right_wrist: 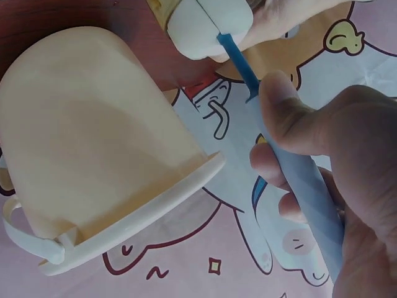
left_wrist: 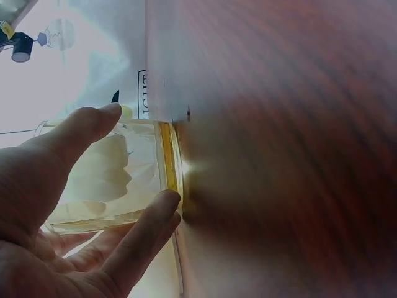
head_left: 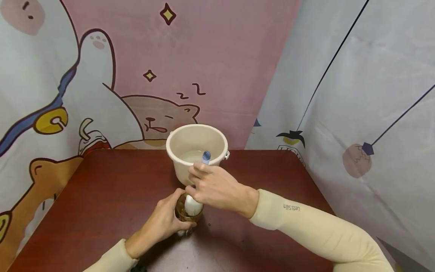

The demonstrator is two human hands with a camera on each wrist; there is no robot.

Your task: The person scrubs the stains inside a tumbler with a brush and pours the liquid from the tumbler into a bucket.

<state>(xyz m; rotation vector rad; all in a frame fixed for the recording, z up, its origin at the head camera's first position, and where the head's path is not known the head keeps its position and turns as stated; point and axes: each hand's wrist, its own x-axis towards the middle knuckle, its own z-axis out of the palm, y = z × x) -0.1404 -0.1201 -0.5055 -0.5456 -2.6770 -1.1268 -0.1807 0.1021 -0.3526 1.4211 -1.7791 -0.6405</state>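
Near the table's middle, my left hand (head_left: 163, 217) grips an amber-tinted drinking glass (head_left: 181, 214), thumb on one side and fingers round the other. Its base (left_wrist: 175, 155) is at or very close to the tabletop; whether it touches I cannot tell. My right hand (head_left: 217, 187) holds a sponge cup brush by its blue handle (right_wrist: 304, 180), fingers wrapped round it and thumb along it. The brush's white sponge head (head_left: 192, 206) is at the glass's mouth, partly inside. Through the glass wall a pale shape shows in the left wrist view.
Just beyond the hands stands a cream bucket (head_left: 181, 170) with some liquid in it and a handle at its rim. The dark red table (head_left: 112, 189) has a few small spots or drops near the glass. Cartoon-printed cloth (head_left: 231, 68) hangs behind and at both sides.
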